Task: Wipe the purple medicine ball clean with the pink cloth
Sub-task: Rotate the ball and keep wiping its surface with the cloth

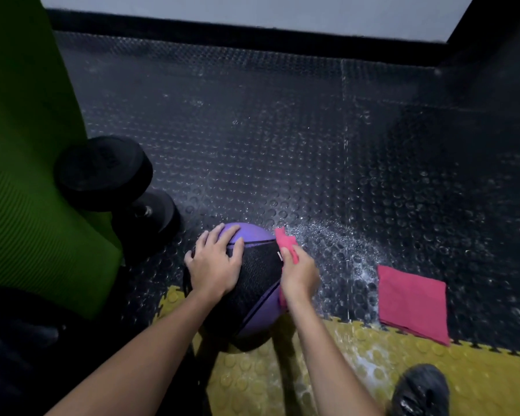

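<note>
Down at six o'clock, left hand (215, 265) spreads flat, steadying the purple medicine ball (258, 283); right hand (300, 274) grips pink cloth (285, 241) at its three o'clock. Best press firmly, turning it gradually.

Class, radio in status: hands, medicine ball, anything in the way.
Left hand flat on medicine ball. Right hand grips pink cloth against its right side. Dumbbell left, folded cloth right, both clear.

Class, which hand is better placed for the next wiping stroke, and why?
Right. The right hand grips the pink cloth against the ball; the left hand rests on top, probably steadying it.
</note>
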